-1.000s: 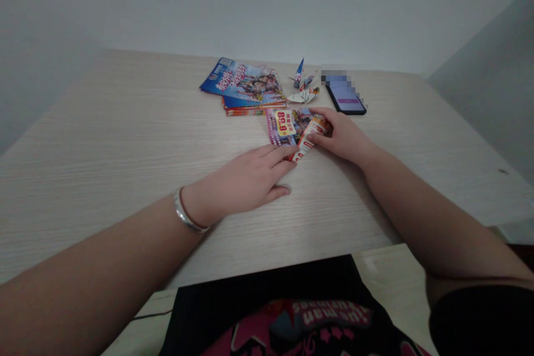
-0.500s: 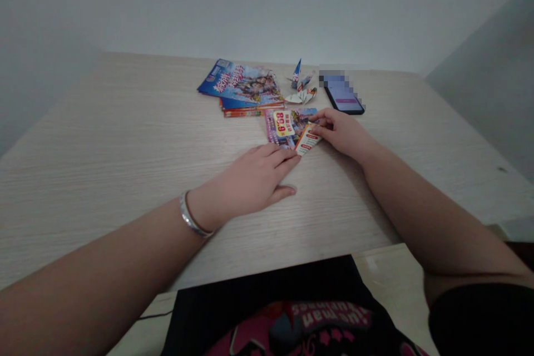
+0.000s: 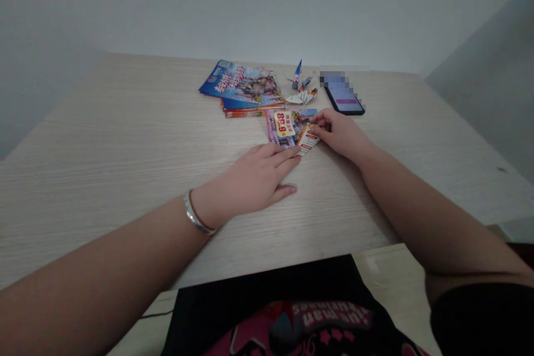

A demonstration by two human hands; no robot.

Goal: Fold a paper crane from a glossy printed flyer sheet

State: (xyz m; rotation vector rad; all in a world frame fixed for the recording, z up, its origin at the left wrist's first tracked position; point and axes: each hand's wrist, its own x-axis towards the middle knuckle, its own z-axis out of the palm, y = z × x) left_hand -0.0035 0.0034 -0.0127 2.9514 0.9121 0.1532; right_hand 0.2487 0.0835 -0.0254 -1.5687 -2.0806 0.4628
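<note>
A silver bracelet [image 3: 199,214] circles the wrist at left of centre in the frame, above a pale wooden table [image 3: 104,139]. Printed brochures [image 3: 246,83] lie in an uneven stack at upper centre. Below them the left hand [image 3: 255,179] lies flat, its fingers extended and grasping nothing, their tips on the lower edge of a colourful leaflet [image 3: 285,122], the thumb apart on the wood. The leaflet lies at the centre of the frame, a pale flap [image 3: 307,139] turned over its lower right part. Folded paper [image 3: 302,97] sits just above. At right of centre, the right hand [image 3: 344,136] appears to pinch the flap's right end between thumb and forefinger; a phone [image 3: 345,97] lies beyond. Should the flat fingers slip, a tug from the pinch could twist the sheet and skew the crease; uneven pressure might let the flap spring up.
</note>
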